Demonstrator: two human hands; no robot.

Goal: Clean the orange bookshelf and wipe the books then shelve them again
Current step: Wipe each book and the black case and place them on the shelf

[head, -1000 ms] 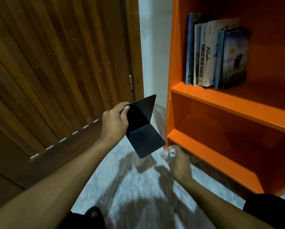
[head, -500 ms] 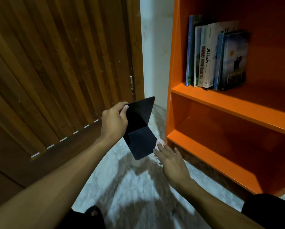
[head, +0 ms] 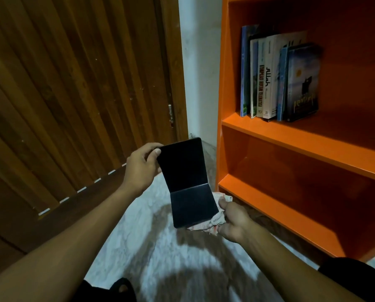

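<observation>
While the left hand [head: 141, 166] pinches the top corner of a black bookend [head: 187, 182], thumb in front and fingers curled behind, the item hangs upright over the floor [head: 138, 232], both faces reachable for wiping.
Bookend: L-shaped, dark, bend at mid-height, lower flap toward the camera.
Right hand [head: 234, 221]: fingers closed around a bunched pale cloth [head: 206, 224], pressed to the flap's lower right edge and partly hidden behind it; likely about to rub it.
Bookshelf [head: 302, 138]: orange, just right of the hands; lower compartments bare, presumably cleared for cleaning.
Books [head: 278, 77]: upright row on the upper shelf, leftmost against the side wall.
Door [head: 73, 94]: wooden, at left.
</observation>
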